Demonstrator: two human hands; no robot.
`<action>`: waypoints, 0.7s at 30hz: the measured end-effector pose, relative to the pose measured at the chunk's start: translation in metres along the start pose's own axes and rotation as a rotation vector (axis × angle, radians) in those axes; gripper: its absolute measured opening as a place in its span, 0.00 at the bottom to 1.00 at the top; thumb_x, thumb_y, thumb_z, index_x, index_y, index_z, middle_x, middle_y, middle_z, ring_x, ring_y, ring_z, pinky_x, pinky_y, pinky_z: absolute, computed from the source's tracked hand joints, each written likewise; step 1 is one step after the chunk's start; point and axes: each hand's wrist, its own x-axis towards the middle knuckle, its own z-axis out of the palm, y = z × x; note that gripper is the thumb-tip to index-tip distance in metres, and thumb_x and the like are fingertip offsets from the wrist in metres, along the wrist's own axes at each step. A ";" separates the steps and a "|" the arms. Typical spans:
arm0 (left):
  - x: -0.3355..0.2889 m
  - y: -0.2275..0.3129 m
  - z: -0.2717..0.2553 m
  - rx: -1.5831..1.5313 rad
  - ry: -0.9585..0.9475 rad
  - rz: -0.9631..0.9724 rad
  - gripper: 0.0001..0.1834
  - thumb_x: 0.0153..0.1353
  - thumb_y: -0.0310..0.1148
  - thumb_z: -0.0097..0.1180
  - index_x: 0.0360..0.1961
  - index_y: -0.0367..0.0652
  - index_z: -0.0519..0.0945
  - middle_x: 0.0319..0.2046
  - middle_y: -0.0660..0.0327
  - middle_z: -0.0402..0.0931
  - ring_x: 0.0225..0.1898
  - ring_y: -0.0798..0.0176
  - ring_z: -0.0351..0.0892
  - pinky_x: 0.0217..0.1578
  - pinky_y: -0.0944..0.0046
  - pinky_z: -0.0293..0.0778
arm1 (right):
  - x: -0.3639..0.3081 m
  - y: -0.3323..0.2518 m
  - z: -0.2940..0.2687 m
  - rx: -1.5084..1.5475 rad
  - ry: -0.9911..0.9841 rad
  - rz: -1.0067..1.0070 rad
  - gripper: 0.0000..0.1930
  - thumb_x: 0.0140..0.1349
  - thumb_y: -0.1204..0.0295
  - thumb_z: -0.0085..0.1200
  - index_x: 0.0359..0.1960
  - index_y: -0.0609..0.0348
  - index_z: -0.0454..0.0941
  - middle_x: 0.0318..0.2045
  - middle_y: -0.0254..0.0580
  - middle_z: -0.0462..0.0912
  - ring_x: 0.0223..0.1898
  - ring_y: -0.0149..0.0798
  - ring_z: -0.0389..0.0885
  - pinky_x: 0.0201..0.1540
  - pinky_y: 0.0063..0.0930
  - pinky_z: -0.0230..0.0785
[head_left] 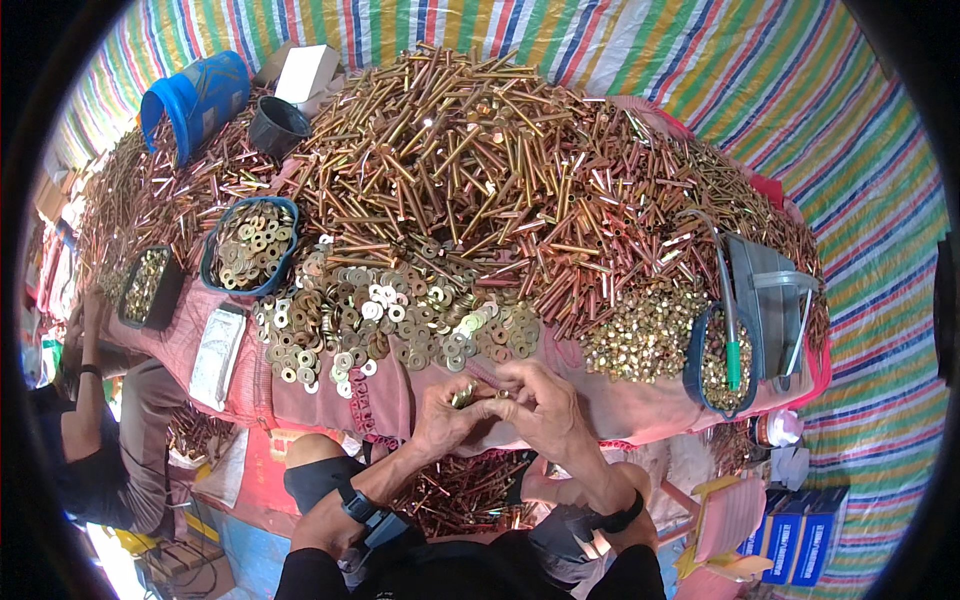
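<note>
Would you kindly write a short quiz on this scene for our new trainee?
1. True or false: the blue bucket lies on its side.
2. Where are the loose nuts, seen from the loose washers? A) left B) right C) behind
3. What does the left hand hold, beside the right hand?

Key: 1 true; 2 B; 3 small gold-coloured metal pieces, exact kind unclear.

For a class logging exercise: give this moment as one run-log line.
left hand: holding metal pieces | right hand: close beside left | ahead: washers, nuts | beyond: bolts
</note>
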 end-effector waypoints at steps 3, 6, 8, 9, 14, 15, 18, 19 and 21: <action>0.000 -0.002 0.003 -0.103 -0.019 -0.049 0.08 0.69 0.28 0.69 0.44 0.34 0.86 0.33 0.64 0.86 0.34 0.75 0.80 0.35 0.71 0.78 | 0.001 0.011 0.000 0.061 0.024 -0.084 0.11 0.64 0.72 0.70 0.45 0.62 0.84 0.32 0.41 0.85 0.32 0.36 0.85 0.36 0.29 0.79; 0.000 -0.004 0.001 -0.037 -0.042 -0.105 0.09 0.73 0.31 0.64 0.48 0.35 0.85 0.31 0.68 0.83 0.32 0.75 0.77 0.34 0.71 0.75 | -0.001 0.024 -0.007 0.255 0.030 0.308 0.11 0.66 0.76 0.69 0.47 0.67 0.83 0.34 0.37 0.88 0.33 0.27 0.84 0.37 0.20 0.78; 0.002 -0.005 -0.003 0.054 0.028 -0.044 0.11 0.76 0.33 0.60 0.51 0.36 0.84 0.31 0.69 0.81 0.32 0.76 0.76 0.34 0.70 0.74 | 0.000 0.034 -0.023 0.409 -0.179 0.461 0.08 0.70 0.74 0.65 0.43 0.68 0.84 0.34 0.37 0.88 0.33 0.26 0.84 0.37 0.19 0.78; 0.002 -0.005 -0.003 0.093 0.068 -0.018 0.13 0.77 0.34 0.58 0.53 0.36 0.84 0.30 0.69 0.80 0.32 0.76 0.75 0.34 0.70 0.73 | 0.000 0.039 -0.030 0.410 -0.355 0.570 0.08 0.71 0.74 0.64 0.42 0.68 0.85 0.33 0.37 0.88 0.33 0.25 0.84 0.36 0.18 0.78; 0.011 -0.001 0.002 0.011 0.075 -0.004 0.16 0.80 0.35 0.53 0.61 0.36 0.80 0.38 0.67 0.81 0.36 0.75 0.75 0.38 0.71 0.74 | -0.004 0.053 -0.021 -0.144 -0.304 0.262 0.08 0.69 0.74 0.64 0.45 0.66 0.86 0.29 0.35 0.86 0.30 0.27 0.82 0.33 0.22 0.73; 0.012 0.001 0.003 0.003 0.071 -0.007 0.16 0.80 0.34 0.52 0.61 0.36 0.80 0.40 0.66 0.82 0.37 0.74 0.77 0.40 0.71 0.75 | -0.001 0.057 -0.015 -0.049 -0.172 0.392 0.11 0.67 0.71 0.66 0.47 0.65 0.86 0.29 0.41 0.86 0.30 0.31 0.82 0.34 0.29 0.73; 0.017 0.005 0.007 -0.044 0.051 0.018 0.16 0.80 0.32 0.52 0.62 0.35 0.79 0.48 0.62 0.84 0.43 0.72 0.81 0.47 0.69 0.78 | 0.013 0.071 -0.007 -0.213 0.130 0.130 0.13 0.66 0.68 0.67 0.46 0.65 0.86 0.30 0.47 0.86 0.31 0.36 0.84 0.35 0.33 0.74; 0.018 0.005 0.008 -0.110 0.031 0.053 0.17 0.80 0.31 0.51 0.63 0.35 0.79 0.51 0.60 0.84 0.46 0.71 0.82 0.50 0.68 0.79 | 0.016 0.075 -0.004 -0.258 0.139 0.127 0.13 0.66 0.68 0.68 0.46 0.65 0.86 0.30 0.48 0.86 0.32 0.38 0.84 0.36 0.34 0.75; 0.017 0.004 0.010 -0.031 0.013 0.052 0.17 0.79 0.30 0.52 0.64 0.35 0.79 0.54 0.58 0.84 0.50 0.68 0.82 0.54 0.66 0.78 | 0.021 0.082 0.000 -0.348 0.146 0.141 0.14 0.65 0.67 0.68 0.45 0.66 0.86 0.32 0.50 0.87 0.32 0.41 0.86 0.37 0.36 0.75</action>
